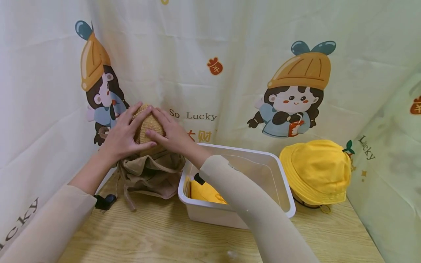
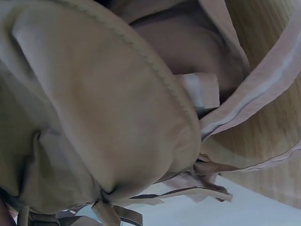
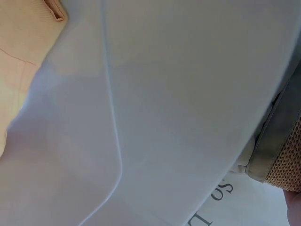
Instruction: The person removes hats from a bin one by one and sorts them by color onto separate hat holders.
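Both hands grip a tan woven straw hat [image 1: 148,126] at the left back. My left hand [image 1: 121,136] lies along its left side, thumb toward the front. From the other side, my right hand [image 1: 172,134] holds it with fingertips near its top. Directly under the hat sits a slouched brown fabric backpack [image 1: 149,179]; its folds and straps fill the left wrist view, where neither hat nor fingers show. At the right edge of the right wrist view, the hat's weave [image 3: 288,162] appears beside a dark olive band [image 3: 270,146].
A white plastic tub [image 1: 236,215] stands right of the backpack, with folded yellow cloth [image 1: 204,191] inside and my right forearm crossing above it. Farther right rests a yellow bucket hat [image 1: 320,171] with a green sprout. Printed curtains [image 1: 230,29] surround the wooden table [image 1: 141,237].
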Demonstrator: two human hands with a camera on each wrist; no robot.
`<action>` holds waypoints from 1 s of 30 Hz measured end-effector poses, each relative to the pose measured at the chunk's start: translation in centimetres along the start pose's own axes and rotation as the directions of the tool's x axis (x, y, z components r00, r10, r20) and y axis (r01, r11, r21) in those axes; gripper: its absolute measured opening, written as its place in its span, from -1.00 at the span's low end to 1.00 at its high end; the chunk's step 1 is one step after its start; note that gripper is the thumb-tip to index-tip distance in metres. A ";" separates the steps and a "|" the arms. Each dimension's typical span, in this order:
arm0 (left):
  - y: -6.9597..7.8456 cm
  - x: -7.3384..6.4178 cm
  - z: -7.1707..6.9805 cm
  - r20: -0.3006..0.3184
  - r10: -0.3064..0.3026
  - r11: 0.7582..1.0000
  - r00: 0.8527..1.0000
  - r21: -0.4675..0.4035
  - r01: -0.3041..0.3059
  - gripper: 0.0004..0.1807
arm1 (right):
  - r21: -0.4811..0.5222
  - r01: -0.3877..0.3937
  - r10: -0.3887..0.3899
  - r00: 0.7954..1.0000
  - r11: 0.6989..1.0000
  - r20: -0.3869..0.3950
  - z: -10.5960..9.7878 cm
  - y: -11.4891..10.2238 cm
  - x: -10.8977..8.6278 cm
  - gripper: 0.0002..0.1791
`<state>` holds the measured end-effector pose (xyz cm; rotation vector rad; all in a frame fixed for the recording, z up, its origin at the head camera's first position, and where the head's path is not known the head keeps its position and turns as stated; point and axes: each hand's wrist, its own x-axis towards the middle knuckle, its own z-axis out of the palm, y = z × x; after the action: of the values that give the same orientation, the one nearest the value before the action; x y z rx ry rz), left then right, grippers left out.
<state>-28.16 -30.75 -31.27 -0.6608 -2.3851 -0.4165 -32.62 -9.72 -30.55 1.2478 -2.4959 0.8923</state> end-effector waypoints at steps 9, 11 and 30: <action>-0.4 -0.6 1.1 -0.054 0.018 1.000 0.998 -0.009 -0.018 0.10 | 0.016 0.016 -0.016 1.000 1.000 0.018 0.3 0.5 -0.1 -0.14; -0.5 -0.7 1.2 -0.066 0.018 1.000 0.998 -0.010 -0.019 0.11 | 0.011 0.013 -0.013 1.000 1.000 0.024 0.4 0.6 -0.1 -0.14; -1.2 -1.8 1.2 -0.012 -0.125 0.988 0.992 -0.095 0.124 0.18 | 0.044 -0.011 0.008 0.998 0.999 0.059 0.6 0.8 0.4 0.12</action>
<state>-28.20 -31.89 -33.45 -0.5485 -2.4091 -0.5888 -33.48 -9.94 -31.16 1.2953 -2.5428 0.9312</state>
